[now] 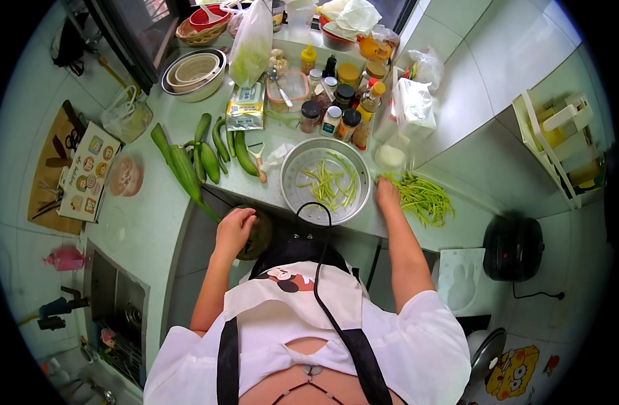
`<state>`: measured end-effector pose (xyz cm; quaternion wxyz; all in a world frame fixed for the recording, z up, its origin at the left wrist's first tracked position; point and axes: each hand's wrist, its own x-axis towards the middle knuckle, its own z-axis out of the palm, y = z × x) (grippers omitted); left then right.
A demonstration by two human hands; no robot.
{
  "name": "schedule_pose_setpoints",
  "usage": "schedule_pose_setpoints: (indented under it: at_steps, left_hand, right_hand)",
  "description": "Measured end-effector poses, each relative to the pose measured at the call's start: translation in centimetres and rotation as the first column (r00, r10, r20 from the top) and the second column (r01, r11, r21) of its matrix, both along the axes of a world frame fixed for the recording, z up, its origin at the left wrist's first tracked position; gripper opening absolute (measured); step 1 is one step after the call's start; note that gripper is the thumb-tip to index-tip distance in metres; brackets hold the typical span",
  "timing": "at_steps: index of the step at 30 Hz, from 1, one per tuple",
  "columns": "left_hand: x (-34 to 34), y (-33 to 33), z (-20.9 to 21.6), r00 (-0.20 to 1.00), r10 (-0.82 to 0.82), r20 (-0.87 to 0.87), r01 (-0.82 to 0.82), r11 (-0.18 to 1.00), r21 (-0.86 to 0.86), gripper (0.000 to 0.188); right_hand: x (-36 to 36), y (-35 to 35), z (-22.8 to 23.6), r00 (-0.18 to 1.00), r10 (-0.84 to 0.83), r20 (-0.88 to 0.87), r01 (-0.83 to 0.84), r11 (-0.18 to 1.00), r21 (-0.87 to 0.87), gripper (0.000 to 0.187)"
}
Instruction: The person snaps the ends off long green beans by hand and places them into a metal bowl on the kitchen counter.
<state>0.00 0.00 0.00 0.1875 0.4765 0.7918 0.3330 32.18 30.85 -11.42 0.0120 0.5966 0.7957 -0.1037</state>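
My left hand (235, 231) is just off the counter's front edge, above a dark brownish round bin (256, 237). Its fingers are pinched together; anything between them is hidden. On the counter, my right hand (388, 194) rests with curled fingers between a metal basin and a pile of thin, bean-like green stalks (427, 201). Whether it grips a stalk cannot be made out. The round metal basin (290, 192), with a perforated base, holds loose shorter pieces (333, 183) of the same green vegetable. Nearby lies a peeler (261, 170) with a wooden handle.
Left of the basin lie a long green gourd (181, 165) and several green peppers (209, 162). Seasoning jars (331, 120) and bottles crowd the back. Stacked bowls (194, 74) stand at the back left, a sink (117, 297) lies left, and a black cooker (513, 246) sits right.
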Motion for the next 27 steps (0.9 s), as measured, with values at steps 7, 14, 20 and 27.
schedule_pose_setpoints:
  at_steps: [7,14,20,27]
  left_hand:
    - [1.0,-0.1,1.3,0.998,-0.024,0.051,0.023,0.999,0.028,0.016]
    - [0.9,2.6,2.5,0.986,-0.074,-0.152,0.095,0.986,0.139,0.014]
    - [2.4,5.3,5.2,0.987,-0.159,-0.035,0.163,0.957,0.242,0.014]
    - [6.4,9.3,10.6,0.900,-0.425,-0.097,0.415,0.771,0.483,0.021]
  right_hand:
    - [0.1,-1.8,5.0,0.995,-0.072,-0.068,0.082,0.983,0.162,0.018]
    - [0.2,-3.4,12.9,0.381,-0.296,-0.876,0.211,0.950,-0.230,0.017]
    - [-1.3,-11.7,19.0,-0.266,-0.426,-0.865,-0.254,0.896,-0.364,0.014]
    - [-2.5,-15.0,20.2,-0.371,-0.432,-0.822,-0.392,0.876,-0.283,0.016]
